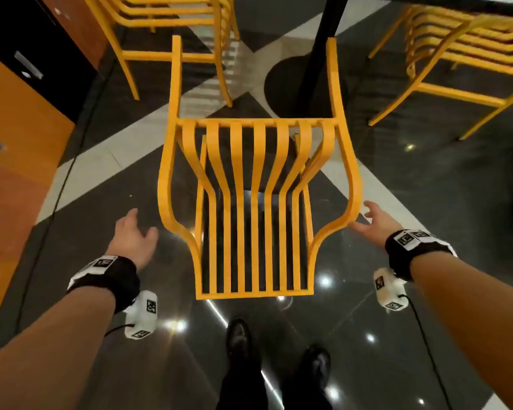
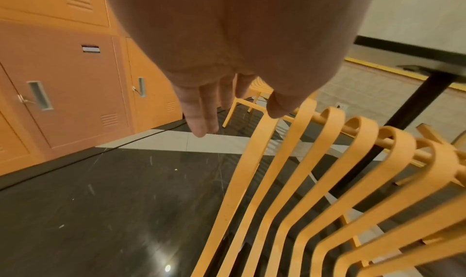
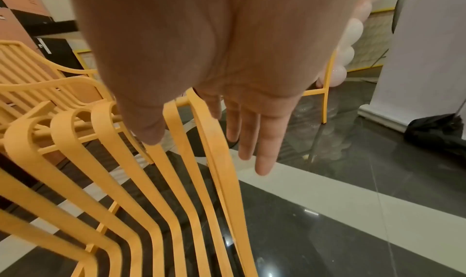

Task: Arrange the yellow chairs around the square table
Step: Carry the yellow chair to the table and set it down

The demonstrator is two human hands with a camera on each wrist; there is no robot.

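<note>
1. Right now the left hand (image 1: 134, 238) hangs open, fingers (image 2: 199, 110) loose and slightly spread, beside the chair (image 1: 249, 184) on its left, not touching it.
2. Right hand (image 1: 373, 221) is open too, fingers (image 3: 264, 142) straight, at the right armrest bend; thumb looks to touch the frame, hard to tell for sure.
3. Chair stands between both hands, its back nearest the person, seat toward the table post (image 1: 320, 48).
4. Table (image 2: 403, 48) top edge shows just beyond the chair, on a black post with a round base.
5. Two more yellow chairs: one far left (image 1: 172, 28), one far right (image 1: 462, 54), either side of the post.
6. Orange lockers (image 2: 63, 82) on the left; glossy dark floor (image 1: 101, 202) with pale stripes; black shoes (image 1: 240, 341) below the chair.
</note>
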